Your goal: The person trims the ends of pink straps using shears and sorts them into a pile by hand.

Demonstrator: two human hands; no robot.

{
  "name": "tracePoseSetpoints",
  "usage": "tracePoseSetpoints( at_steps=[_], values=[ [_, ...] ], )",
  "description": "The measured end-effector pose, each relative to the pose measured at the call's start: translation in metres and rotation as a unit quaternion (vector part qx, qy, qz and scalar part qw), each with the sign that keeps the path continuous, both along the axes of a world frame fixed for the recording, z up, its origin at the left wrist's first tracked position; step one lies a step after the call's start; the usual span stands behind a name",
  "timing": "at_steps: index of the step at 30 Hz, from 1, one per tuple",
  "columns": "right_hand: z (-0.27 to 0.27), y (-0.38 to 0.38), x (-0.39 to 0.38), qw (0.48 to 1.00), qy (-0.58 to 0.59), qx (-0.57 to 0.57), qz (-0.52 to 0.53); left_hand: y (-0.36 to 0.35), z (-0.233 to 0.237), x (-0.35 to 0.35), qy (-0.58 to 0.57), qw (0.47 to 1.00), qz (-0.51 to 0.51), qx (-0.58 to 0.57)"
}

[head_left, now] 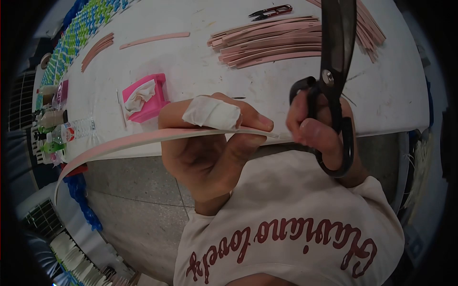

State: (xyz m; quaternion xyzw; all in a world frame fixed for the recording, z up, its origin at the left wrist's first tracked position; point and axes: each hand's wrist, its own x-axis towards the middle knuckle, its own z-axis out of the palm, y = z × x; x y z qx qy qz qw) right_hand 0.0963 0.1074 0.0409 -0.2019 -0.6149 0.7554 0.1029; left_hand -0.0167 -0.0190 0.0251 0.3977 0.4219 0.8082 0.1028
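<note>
My left hand [205, 157] pinches a long pink strip [138, 139] near its right end, between thumb and forefinger. White tape [212, 112] is wrapped around one of its fingers. The strip's free end curves down to the left. Black-handled scissors [336, 57] are in my right hand [322, 126], their blades pointing up and away from the strip. The thumb and fingertip of that hand are pressed together right at the strip's tip, where a thin pale bit shows between the hands.
On the white table [191, 62] lie a pile of pink strips [272, 40], small thread snips [271, 12], a few separate strips [98, 50] and a pink tissue box [160, 97]. Bottles [71, 131] stand at the left edge. Blue-green patterned material [71, 47] lies at back left.
</note>
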Motion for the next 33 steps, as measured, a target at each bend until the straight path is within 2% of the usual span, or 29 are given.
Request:
tracePoseSetpoints(
  at_steps=[1,2,4,7,11,13,17,20,23,25,28,33],
  values=[
    [0.002,-0.004,-0.004,0.995,0.042,-0.085,0.001,0.003,0.0,0.001,0.028,0.999,0.031,-0.02],
    [0.004,-0.004,-0.005,0.996,0.043,-0.084,-0.004,0.003,0.001,0.003,0.028,0.999,0.026,-0.019],
    [0.007,-0.003,-0.009,0.985,0.036,-0.162,0.045,0.0,0.004,0.006,-0.028,0.998,-0.02,-0.043],
    [0.012,-0.007,-0.013,0.992,0.042,-0.115,0.01,0.002,0.004,0.011,-0.048,0.997,-0.003,-0.061],
    [0.01,-0.003,-0.013,0.99,0.046,-0.136,0.017,0.001,0.0,0.01,-0.034,0.995,0.008,-0.091],
    [0.011,0.0,-0.015,0.991,-0.003,-0.124,0.041,0.0,-0.001,0.011,-0.056,0.992,-0.003,-0.117],
    [0.003,0.002,-0.013,0.991,0.052,-0.12,0.027,0.003,-0.002,0.009,-0.04,0.992,-0.019,-0.121],
    [0.004,0.005,-0.012,0.99,0.041,-0.127,0.036,0.004,0.0,0.01,-0.09,0.985,-0.029,-0.144],
    [-0.002,0.005,-0.012,0.993,0.062,-0.103,0.018,0.008,-0.002,0.009,-0.103,0.985,-0.012,-0.141],
    [-0.005,0.004,-0.013,0.997,0.068,-0.03,-0.032,0.009,-0.002,0.009,-0.122,0.98,0.033,-0.155],
    [-0.004,0.004,-0.015,0.996,0.06,-0.051,-0.047,0.008,-0.002,0.008,-0.117,0.971,0.073,-0.196],
    [-0.009,0.004,-0.018,0.997,0.044,-0.044,-0.036,0.007,-0.002,0.008,-0.115,0.964,0.085,-0.225]
  ],
)
